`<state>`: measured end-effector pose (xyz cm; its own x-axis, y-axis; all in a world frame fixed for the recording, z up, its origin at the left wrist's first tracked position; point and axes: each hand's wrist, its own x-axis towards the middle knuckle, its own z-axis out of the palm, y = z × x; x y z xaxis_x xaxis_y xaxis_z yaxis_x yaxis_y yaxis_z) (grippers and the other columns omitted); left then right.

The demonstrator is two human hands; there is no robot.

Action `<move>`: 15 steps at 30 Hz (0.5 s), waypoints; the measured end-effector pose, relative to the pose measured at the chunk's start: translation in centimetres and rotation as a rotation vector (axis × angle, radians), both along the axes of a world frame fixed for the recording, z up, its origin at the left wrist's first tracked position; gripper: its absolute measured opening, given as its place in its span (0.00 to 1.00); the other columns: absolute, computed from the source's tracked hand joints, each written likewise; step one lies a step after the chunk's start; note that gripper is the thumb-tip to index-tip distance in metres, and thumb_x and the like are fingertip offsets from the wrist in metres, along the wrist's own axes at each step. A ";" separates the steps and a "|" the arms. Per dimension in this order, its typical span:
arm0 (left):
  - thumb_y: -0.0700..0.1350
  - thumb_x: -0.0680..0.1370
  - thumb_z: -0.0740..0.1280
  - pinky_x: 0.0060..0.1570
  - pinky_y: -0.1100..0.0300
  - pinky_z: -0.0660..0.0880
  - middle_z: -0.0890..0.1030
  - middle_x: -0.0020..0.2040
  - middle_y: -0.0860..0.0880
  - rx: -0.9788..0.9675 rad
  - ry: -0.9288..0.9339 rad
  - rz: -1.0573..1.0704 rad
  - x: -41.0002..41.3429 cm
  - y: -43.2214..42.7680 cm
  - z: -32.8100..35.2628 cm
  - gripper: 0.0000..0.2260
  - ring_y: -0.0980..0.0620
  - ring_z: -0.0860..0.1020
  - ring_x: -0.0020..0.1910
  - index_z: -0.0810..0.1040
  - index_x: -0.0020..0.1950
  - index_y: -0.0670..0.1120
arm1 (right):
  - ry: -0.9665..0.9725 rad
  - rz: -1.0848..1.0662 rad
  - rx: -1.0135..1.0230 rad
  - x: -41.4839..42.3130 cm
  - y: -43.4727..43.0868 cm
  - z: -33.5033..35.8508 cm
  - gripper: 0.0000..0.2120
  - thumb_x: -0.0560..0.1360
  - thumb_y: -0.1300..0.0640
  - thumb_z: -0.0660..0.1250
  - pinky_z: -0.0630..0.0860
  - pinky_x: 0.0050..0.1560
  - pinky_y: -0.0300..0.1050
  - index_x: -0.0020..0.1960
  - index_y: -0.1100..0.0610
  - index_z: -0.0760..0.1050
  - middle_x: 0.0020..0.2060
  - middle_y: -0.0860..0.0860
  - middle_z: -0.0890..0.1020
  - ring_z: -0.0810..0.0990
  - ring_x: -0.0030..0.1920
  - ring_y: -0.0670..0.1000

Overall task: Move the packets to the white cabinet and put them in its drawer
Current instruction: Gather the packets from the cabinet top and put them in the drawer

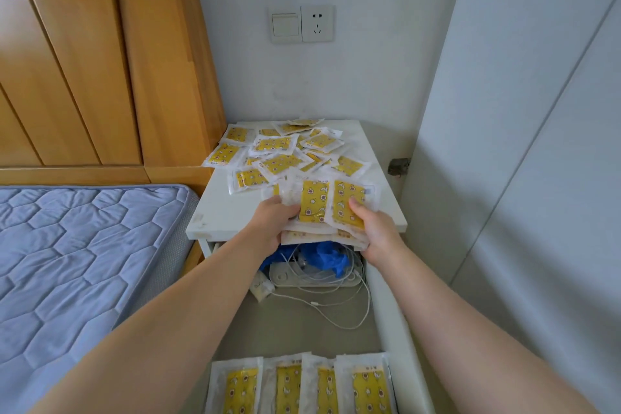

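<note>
Several yellow-and-white packets (274, 144) lie scattered over the top of the white cabinet (221, 208). Both hands hold one stack of packets (316, 202) at the cabinet's front edge, above the open drawer (302, 323). My left hand (274, 220) grips the stack's left side, and my right hand (376, 228) grips its right side with the thumb on top. A row of packets (299, 386) stands side by side at the drawer's near end.
The drawer also holds a blue cloth (322, 255), a white power strip (302, 277) and white cables (339, 311). A bed with a blue quilted mattress (77, 262) and a wooden headboard (100, 60) stands left of the cabinet. White wardrobe doors (537, 144) close off the right.
</note>
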<state>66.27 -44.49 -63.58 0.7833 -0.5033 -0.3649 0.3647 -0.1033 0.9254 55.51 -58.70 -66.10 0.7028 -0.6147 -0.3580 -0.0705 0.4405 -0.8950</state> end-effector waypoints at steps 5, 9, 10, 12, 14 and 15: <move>0.31 0.79 0.58 0.54 0.47 0.78 0.81 0.59 0.40 0.011 0.122 -0.129 -3.9 3.0 -2.8 0.16 0.41 0.80 0.56 0.75 0.64 0.39 | 0.078 -0.001 -0.062 -4.2 3.1 -3.1 0.06 0.71 0.50 0.74 0.74 0.62 0.59 0.46 0.50 0.81 0.46 0.49 0.85 0.82 0.52 0.54; 0.36 0.79 0.62 0.47 0.49 0.79 0.82 0.55 0.41 0.051 0.178 -0.113 -6.2 4.5 -5.2 0.11 0.43 0.82 0.50 0.76 0.61 0.40 | 0.154 0.022 -0.082 -5.8 5.2 -4.9 0.03 0.74 0.51 0.71 0.72 0.64 0.57 0.43 0.49 0.79 0.43 0.47 0.84 0.81 0.52 0.53; 0.36 0.79 0.63 0.45 0.50 0.79 0.82 0.54 0.41 0.055 0.186 -0.090 -6.4 4.9 -5.9 0.11 0.44 0.82 0.48 0.76 0.62 0.40 | 0.162 0.030 -0.065 -5.9 5.6 -5.2 0.03 0.74 0.51 0.71 0.72 0.63 0.56 0.44 0.49 0.79 0.43 0.47 0.83 0.82 0.51 0.52; 0.35 0.79 0.64 0.42 0.50 0.79 0.83 0.50 0.42 0.075 0.199 -0.041 -6.5 5.8 -7.0 0.13 0.44 0.82 0.46 0.75 0.63 0.39 | 0.178 0.045 0.033 -6.1 6.3 -5.9 0.06 0.74 0.51 0.70 0.75 0.60 0.56 0.50 0.51 0.79 0.45 0.48 0.84 0.83 0.48 0.51; 0.35 0.79 0.65 0.38 0.52 0.78 0.82 0.48 0.44 0.105 0.206 0.005 -6.1 6.9 -8.0 0.12 0.46 0.82 0.43 0.74 0.62 0.39 | 0.181 0.038 0.188 -6.2 6.7 -6.9 0.11 0.75 0.52 0.69 0.78 0.52 0.54 0.56 0.53 0.79 0.48 0.52 0.85 0.83 0.48 0.53; 0.35 0.79 0.65 0.37 0.53 0.78 0.82 0.47 0.44 0.131 0.197 0.025 -5.9 7.5 -8.5 0.11 0.47 0.82 0.42 0.74 0.61 0.40 | 0.181 0.025 0.259 -6.3 6.9 -7.3 0.12 0.76 0.54 0.68 0.78 0.49 0.53 0.58 0.53 0.77 0.48 0.53 0.84 0.83 0.48 0.54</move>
